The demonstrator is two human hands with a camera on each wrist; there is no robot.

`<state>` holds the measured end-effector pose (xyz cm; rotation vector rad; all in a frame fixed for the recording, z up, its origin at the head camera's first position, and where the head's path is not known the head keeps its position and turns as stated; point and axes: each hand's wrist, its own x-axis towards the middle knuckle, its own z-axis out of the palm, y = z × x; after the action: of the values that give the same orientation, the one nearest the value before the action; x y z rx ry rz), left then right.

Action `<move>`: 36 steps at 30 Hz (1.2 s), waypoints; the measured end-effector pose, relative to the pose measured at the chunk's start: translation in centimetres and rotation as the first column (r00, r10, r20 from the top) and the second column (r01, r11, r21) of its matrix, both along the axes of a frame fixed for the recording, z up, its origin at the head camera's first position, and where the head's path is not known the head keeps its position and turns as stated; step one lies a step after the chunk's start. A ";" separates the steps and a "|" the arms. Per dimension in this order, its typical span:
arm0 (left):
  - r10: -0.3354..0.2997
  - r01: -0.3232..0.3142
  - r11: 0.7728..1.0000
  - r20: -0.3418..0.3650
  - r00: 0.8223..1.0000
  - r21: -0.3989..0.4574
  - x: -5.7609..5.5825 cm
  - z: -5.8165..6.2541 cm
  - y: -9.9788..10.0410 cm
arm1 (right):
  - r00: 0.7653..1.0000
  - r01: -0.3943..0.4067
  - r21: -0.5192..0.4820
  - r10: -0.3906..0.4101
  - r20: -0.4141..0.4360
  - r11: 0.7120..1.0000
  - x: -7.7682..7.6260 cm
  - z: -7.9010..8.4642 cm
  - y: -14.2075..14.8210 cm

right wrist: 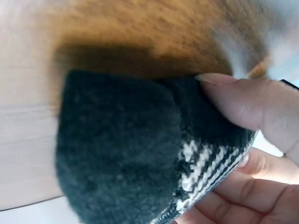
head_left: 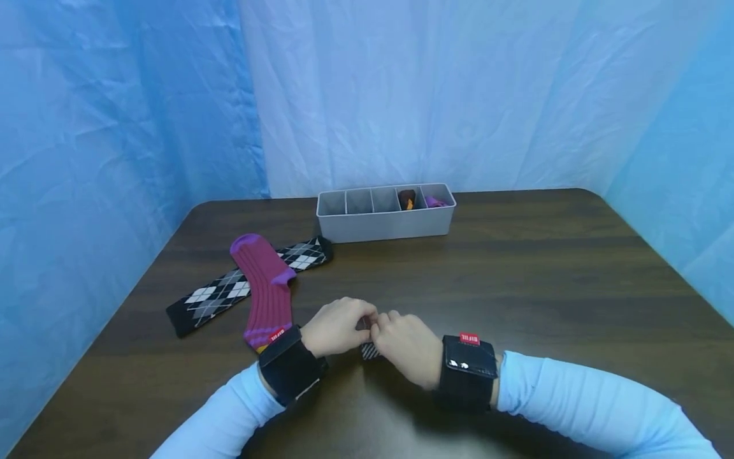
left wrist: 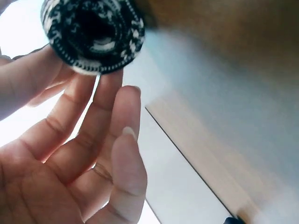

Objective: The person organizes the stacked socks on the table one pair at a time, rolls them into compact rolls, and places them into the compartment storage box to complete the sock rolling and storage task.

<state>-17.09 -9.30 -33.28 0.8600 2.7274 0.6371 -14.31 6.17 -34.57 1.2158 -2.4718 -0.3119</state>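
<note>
Sock (head_left: 369, 351), dark with white patterning, is held between 2 hands above the near middle of a brown wooden table (head_left: 545, 287); the hands hide most of it in the head view. The left hand (head_left: 340, 326) has its thumb and fingers closed on the rolled-up end, which shows as a round coil in the left wrist view. The right hand (head_left: 408, 347) pinches the same sock, thumb against the dark fabric and fingers beneath the white-striped part. Whether it touches the table I cannot tell. To the left, a ribbed maroon sock (head_left: 265, 287) with purple trim lies across an argyle sock (head_left: 215, 296) in black, grey and white, whose far right end reaches just beside a grey box (head_left: 384, 226). That box stands at the far side, with 5 compartments; the 4th from the left holds a brown item (head_left: 406, 197) with an orange patch, the 5th a purple item (head_left: 434, 202).
</note>
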 end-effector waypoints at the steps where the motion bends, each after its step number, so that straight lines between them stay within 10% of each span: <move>1: 0.005 -0.005 1.000 -0.005 1.000 -0.003 0.0 0.1 0.0 | 1.000 -0.005 -0.001 0.005 0.019 1.000 -0.1 0.1 0.0; 5: 0.024 -0.024 1.000 -0.003 1.000 -0.017 -0.3 0.3 0.2 | 0.974 -0.013 -0.009 0.015 0.228 1.000 -1.3 0.8 0.1; 9: 0.043 -0.043 0.999 0.001 0.999 -0.016 -0.5 0.3 0.3 | 0.895 0.010 -0.001 -0.009 0.446 1.000 -2.7 1.1 0.2; 17: 0.068 -0.072 0.994 0.050 0.996 0.087 -1.4 2.3 -0.5 | 0.768 0.148 -0.010 -0.109 0.631 0.989 -5.2 3.2 1.3; 22: 0.262 -0.248 0.950 -0.047 0.964 0.188 -4.1 5.6 -2.3 | 0.782 0.298 -0.220 -0.105 0.614 0.929 -9.7 7.3 2.9; 26: 0.451 -0.405 0.867 -0.110 0.886 0.291 -6.7 6.8 -3.5 | 0.694 0.478 -0.354 -0.099 0.713 0.804 -13.3 10.0 3.7; 30: 0.602 -0.542 0.764 -0.084 0.794 0.352 -9.0 6.0 -3.8 | 0.602 0.656 -0.467 -0.039 0.797 0.593 -15.4 10.5 3.7; 34: 0.661 -0.605 0.701 -0.027 0.750 0.377 -11.2 2.9 -3.9 | 0.587 0.754 -0.532 -0.030 0.809 0.385 -16.7 9.1 3.4; 36: 0.691 -0.623 0.680 -0.052 0.721 0.386 -14.0 -0.7 -4.3 | 0.586 0.778 -0.548 -0.041 0.809 0.307 -17.1 8.2 3.3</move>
<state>-31.05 -13.62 -34.02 -0.0964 3.1445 1.2536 -31.39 9.43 -26.39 0.0307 -2.7435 1.4791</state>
